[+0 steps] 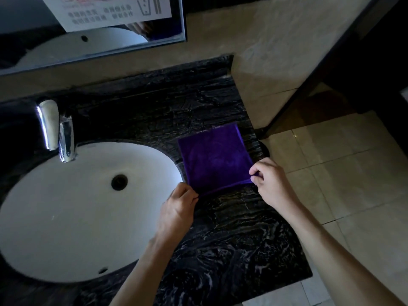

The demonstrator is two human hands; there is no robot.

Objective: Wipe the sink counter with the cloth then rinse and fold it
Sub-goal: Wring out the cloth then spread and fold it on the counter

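**Both hands pinch the cloth's near edge**

The left hand (178, 208) and right hand (268, 181) each pinch a near corner of the purple cloth (215, 157); it lies flat on the dark marble counter (231, 228), right of the white sink (66, 217); beyond, the chrome faucet (64, 133).

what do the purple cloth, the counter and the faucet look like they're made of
Purple cloth: soft plush fabric, probably microfibre, with a faint velvety sheen and a stitched hem.
Counter: dark polished stone, likely black marble or granite, with pale veins and a slight gloss.
Faucet: metal with a chrome-like finish, going by the bright mirror reflections.
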